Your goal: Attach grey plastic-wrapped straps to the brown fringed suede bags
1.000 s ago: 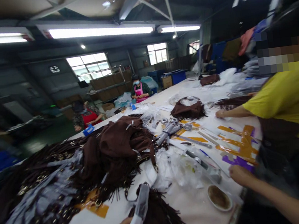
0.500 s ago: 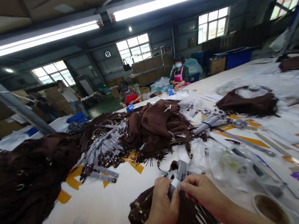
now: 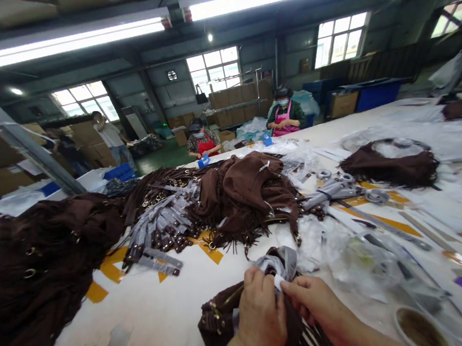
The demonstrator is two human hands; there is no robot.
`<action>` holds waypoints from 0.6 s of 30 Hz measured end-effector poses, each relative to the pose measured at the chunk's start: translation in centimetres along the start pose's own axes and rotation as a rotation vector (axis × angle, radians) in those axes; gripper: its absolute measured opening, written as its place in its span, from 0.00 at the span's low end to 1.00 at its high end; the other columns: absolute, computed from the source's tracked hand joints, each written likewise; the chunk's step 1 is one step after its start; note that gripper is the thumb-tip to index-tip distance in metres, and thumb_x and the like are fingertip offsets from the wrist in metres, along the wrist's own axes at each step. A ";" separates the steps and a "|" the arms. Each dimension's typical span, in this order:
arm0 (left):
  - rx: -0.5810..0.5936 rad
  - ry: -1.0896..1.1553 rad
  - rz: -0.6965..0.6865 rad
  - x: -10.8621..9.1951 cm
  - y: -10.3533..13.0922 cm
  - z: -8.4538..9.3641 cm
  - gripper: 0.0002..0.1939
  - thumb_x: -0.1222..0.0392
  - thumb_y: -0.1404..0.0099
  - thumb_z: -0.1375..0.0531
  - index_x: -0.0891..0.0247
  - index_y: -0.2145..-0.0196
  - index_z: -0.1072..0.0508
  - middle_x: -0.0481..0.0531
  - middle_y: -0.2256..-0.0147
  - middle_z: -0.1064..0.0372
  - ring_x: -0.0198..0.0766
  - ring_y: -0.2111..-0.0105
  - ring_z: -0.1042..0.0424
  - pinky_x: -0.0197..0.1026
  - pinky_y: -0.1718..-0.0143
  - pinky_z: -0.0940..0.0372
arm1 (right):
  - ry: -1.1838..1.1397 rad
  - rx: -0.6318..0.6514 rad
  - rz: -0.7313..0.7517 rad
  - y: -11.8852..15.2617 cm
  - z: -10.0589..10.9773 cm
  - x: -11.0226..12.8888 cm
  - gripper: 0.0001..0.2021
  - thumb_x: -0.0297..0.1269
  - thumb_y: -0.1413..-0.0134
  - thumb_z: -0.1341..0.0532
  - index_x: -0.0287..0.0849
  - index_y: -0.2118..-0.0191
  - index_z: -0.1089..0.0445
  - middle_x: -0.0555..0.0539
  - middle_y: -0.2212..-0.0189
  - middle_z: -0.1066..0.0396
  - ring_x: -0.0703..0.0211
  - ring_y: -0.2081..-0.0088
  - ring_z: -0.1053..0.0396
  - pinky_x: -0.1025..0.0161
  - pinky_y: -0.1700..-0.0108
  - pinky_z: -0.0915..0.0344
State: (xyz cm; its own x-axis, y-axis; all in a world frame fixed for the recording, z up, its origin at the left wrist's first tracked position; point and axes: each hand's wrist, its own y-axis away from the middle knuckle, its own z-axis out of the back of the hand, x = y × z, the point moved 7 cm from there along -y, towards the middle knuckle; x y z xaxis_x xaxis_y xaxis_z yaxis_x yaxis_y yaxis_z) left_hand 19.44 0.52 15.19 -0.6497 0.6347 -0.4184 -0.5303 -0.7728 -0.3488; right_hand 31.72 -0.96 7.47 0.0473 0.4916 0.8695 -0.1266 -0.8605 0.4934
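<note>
A brown fringed suede bag lies at the table's near edge under my hands. My left hand and my right hand both pinch a clear plastic-wrapped strap that curls up from the bag's top. The fingertips of both hands meet at the wrapper's white end. The lower part of the bag is hidden behind my left hand and wrist.
A heap of brown fringed bags and grey wrapped straps lies mid-table, a larger dark pile at left, another bag at right. Loose plastic sleeves and a small bowl sit right. Seated workers are far across.
A second ago only my left hand held the wrapped strap and my view faced right. My view swung left, and my right hand joined on the strap, where both hands remain.
</note>
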 end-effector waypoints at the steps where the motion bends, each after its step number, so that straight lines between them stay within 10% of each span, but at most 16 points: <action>1: 0.001 -0.017 -0.014 -0.1 -0.1 -0.1 0.06 0.69 0.35 0.48 0.66 0.63 0.31 0.64 0.60 0.33 0.57 0.52 0.37 0.61 0.54 0.32 | -0.018 0.000 -0.024 0.0 0.0 -0.2 0.25 0.61 0.59 0.35 0.42 0.78 0.38 0.56 0.85 0.40 0.70 0.84 0.45 0.69 0.81 0.54; 12: -0.020 0.112 -0.044 1.0 -0.2 0.4 0.09 0.70 0.34 0.48 0.66 0.59 0.31 0.62 0.59 0.32 0.53 0.54 0.36 0.61 0.51 0.34 | -0.256 0.201 -0.056 0.5 -0.9 -0.4 0.21 0.51 0.62 0.29 0.39 0.74 0.33 0.57 0.83 0.39 0.73 0.83 0.48 0.69 0.79 0.54; 18: 0.032 0.422 0.198 2.7 -0.5 1.1 0.10 0.62 0.31 0.46 0.64 0.57 0.26 0.58 0.60 0.28 0.47 0.57 0.30 0.51 0.52 0.34 | -0.518 0.235 -0.070 0.6 -2.7 0.2 0.24 0.49 0.68 0.23 0.39 0.74 0.33 0.57 0.80 0.37 0.72 0.80 0.46 0.70 0.77 0.50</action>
State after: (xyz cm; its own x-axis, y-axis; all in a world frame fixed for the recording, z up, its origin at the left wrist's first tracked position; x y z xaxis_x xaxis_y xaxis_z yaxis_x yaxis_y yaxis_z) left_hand 17.37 2.58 15.12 -0.4652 0.4160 -0.7814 -0.4387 -0.8750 -0.2046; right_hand 28.99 -1.08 7.86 0.5348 0.4698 0.7023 0.1153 -0.8640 0.4901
